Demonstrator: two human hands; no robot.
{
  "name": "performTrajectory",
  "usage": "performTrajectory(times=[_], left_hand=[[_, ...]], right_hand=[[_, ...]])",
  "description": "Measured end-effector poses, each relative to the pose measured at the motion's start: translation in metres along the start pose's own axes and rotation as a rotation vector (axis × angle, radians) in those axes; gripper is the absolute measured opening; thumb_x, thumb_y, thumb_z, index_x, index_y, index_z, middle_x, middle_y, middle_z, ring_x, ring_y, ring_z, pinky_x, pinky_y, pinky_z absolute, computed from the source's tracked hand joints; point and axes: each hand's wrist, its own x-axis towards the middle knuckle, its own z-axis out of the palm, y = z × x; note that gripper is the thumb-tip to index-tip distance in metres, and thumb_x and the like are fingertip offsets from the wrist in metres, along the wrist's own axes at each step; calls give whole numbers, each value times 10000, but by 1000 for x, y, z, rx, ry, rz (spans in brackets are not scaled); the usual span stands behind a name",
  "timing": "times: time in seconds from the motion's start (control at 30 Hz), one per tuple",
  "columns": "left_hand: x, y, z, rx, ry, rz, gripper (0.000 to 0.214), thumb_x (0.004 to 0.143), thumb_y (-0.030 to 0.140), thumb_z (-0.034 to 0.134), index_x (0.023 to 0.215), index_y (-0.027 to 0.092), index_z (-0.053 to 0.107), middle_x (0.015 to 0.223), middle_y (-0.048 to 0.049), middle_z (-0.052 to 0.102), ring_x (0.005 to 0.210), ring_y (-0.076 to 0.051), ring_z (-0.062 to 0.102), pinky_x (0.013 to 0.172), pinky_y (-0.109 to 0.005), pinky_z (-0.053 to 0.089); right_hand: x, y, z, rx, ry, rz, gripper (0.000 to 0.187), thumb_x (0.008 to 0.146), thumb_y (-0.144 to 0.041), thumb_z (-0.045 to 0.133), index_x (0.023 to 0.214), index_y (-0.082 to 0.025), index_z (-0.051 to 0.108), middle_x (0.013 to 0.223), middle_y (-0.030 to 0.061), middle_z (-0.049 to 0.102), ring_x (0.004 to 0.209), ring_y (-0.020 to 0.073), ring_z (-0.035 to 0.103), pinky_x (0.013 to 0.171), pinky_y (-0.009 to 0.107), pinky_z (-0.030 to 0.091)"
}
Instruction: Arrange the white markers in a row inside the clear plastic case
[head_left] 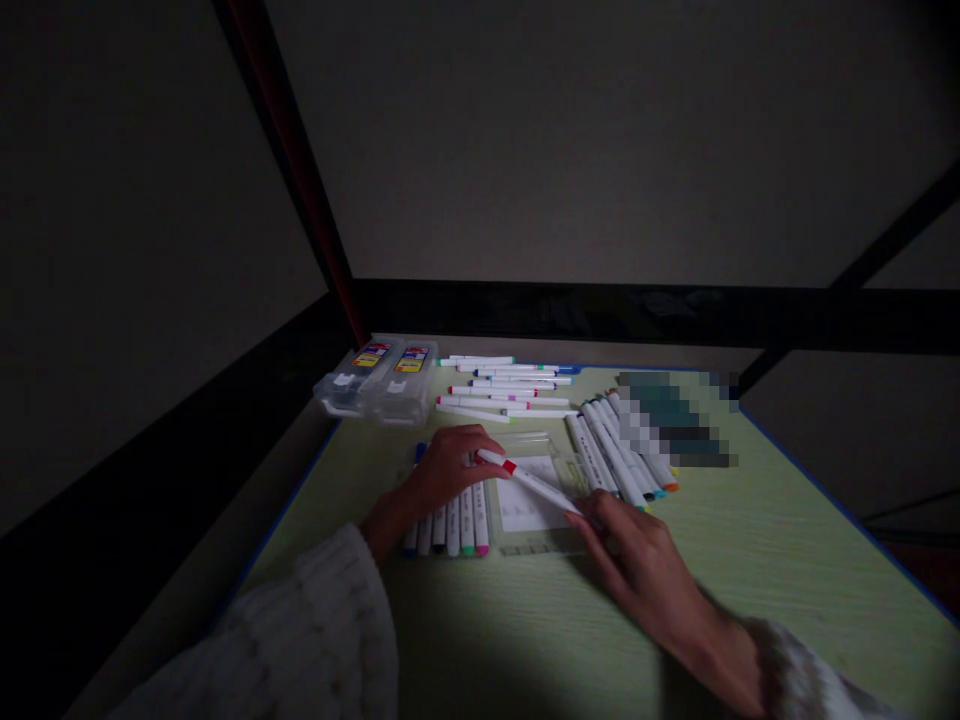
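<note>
Both hands hold one white marker with a red band [536,485], slanting down to the right above an open clear plastic case [525,548]. My left hand [454,462] pinches its upper left end. At the lower right end, my right hand [637,545] grips it between thumb and fingers. Under my left hand, a row of white markers [453,525] with coloured ends lies side by side in the case's left part; their upper portion is partly hidden. A white paper sheet [529,505] lies in the right part of the case, beneath the held marker.
Two closed clear plastic boxes [401,390] with colourful labels stand at the back left. Several slim markers [510,385] lie loosely at the back middle. Thicker markers [611,450] lie to the right, beside a blurred-out dark green item [671,415]. The pale green table [540,640] has a blue edge.
</note>
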Motion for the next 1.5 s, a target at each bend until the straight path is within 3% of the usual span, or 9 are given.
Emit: performTrajectory(times=[0.4,0.77,1.5], left_hand=[[4,4,-1,-181,63,-189,100,676,231,637,672,138,675,666,-18,686,629,-118,619,616,-217,481],[7,5,2,-402,80,-425,119,667,210,583,653,123,663,550,-1,640,496,-91,553,504,-183,429],[7,-3,8,-550,120,-529,155,619,204,595,760,139,600,585,23,597,514,-94,542,516,-202,417]], right_hand=[[0,0,0,10,7,-1,221,905,-265,343,701,-203,401,571,-11,482,474,111,466,456,223,376],[-3,2,0,16,-32,-34,224,908,-278,346,711,-193,415,578,-7,496,484,116,483,466,230,381],[-4,-6,4,45,-82,-173,207,911,-240,325,794,-175,483,689,40,560,610,143,541,564,263,450]])
